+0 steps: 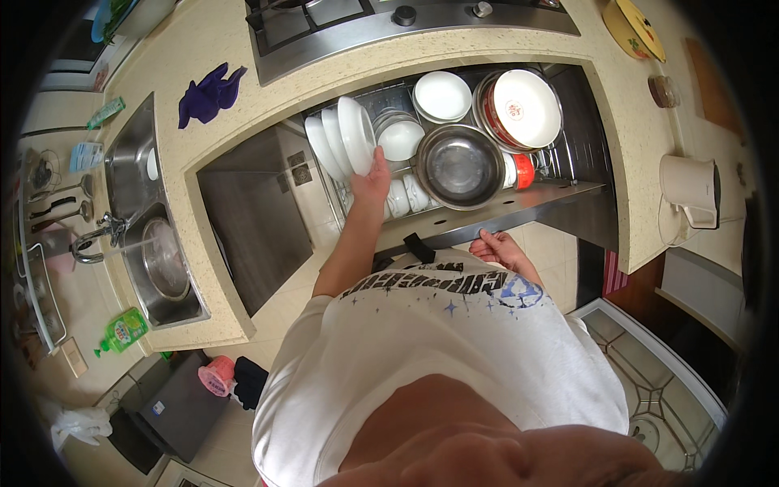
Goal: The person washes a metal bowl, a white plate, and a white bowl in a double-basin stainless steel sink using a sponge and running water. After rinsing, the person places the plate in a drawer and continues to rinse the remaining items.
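Low on the front of a row of upright white plates [322,146], my left hand [372,178] grips the rim of the nearest deep white plate [356,135]. That plate stands on edge in the wire rack of a pulled-out drawer [584,198]. My right hand [504,249] is by the drawer's front edge, fingers curled, with nothing visible in it. Beside the plates are small white bowls [401,139], a larger white bowl [443,96], a steel basin [461,165] and a stacked white basin [527,109]. White cups [398,198] lie along the front.
A stone countertop [426,53] frames the drawer, with a gas hob [405,15] behind. Water runs from the tap [91,249] into a basin [165,259] in the sink. A purple cloth [211,97], a green soap bottle [123,332] and an electric kettle [688,192] stand around.
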The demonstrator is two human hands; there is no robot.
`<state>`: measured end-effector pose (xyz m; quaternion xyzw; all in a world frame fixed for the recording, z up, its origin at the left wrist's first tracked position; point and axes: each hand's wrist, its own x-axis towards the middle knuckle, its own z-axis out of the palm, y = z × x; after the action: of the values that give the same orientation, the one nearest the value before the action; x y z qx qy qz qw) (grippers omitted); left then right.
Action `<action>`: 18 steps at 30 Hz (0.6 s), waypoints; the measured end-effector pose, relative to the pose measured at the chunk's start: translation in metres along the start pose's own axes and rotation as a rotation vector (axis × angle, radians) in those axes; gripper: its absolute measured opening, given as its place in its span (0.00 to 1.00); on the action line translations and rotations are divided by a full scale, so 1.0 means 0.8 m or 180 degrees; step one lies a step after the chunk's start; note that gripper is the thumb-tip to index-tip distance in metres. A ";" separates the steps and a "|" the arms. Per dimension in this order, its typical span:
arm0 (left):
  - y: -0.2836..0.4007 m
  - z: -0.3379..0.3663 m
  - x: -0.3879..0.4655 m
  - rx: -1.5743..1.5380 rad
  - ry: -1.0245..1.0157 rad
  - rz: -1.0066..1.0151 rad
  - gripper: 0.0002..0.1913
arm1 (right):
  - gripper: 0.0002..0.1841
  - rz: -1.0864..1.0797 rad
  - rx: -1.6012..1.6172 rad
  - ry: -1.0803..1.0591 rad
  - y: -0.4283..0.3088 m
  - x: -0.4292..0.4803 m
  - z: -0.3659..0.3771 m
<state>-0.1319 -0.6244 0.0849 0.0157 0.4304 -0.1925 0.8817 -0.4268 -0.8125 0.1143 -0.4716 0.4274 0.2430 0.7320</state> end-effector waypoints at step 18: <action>0.025 -0.072 0.057 0.0569 -0.0089 0.0350 0.20 | 0.24 -0.0142 0.0424 -0.0015 0.005 0.020 -0.003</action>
<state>-0.1427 -0.6096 0.0109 0.1151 0.3976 -0.1817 0.8920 -0.4223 -0.8135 0.0985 -0.4308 0.4303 0.1987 0.7679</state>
